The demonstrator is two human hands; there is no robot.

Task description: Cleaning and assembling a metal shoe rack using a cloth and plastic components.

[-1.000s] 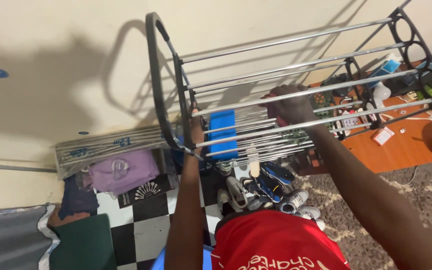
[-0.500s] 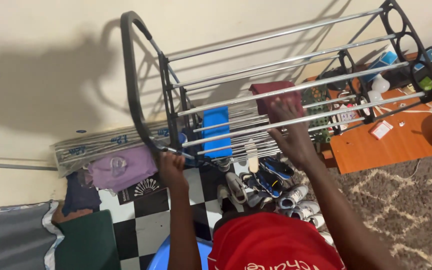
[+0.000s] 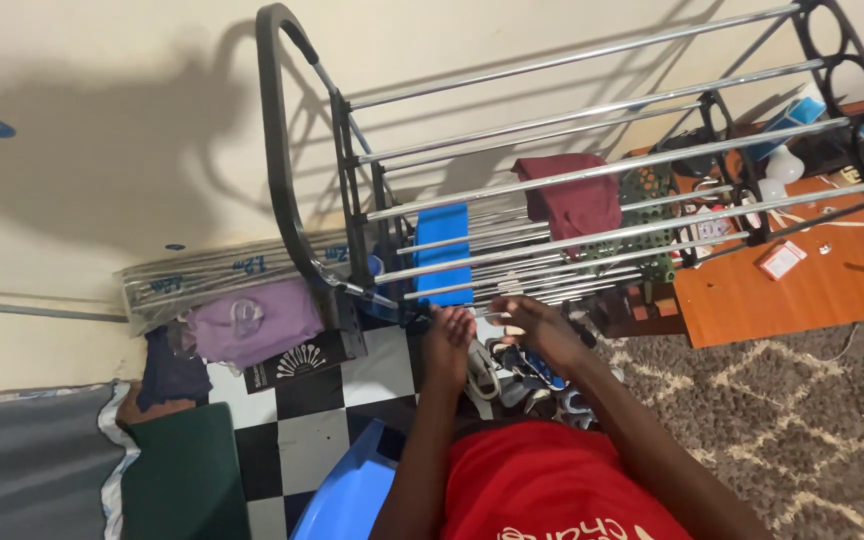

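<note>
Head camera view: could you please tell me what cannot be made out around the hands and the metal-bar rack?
- Left hand and right hand: blurred; whether either holds anything cannot be told.
- Pile of shoes on the floor: partly hidden by both hands.
- Tiered metal-bar rack: right end cut by the frame edge.
- Small items on the orange wooden surface: too small to identify.

Both hands, left hand [image 3: 449, 335] and right hand [image 3: 542, 330], sat close below the rack's lowest rails [image 3: 512, 290], which barred upward passage. Shoes [image 3: 512, 375] crowded beneath them. Checkered floor [image 3: 302, 400] left of the left hand lay open.
</note>
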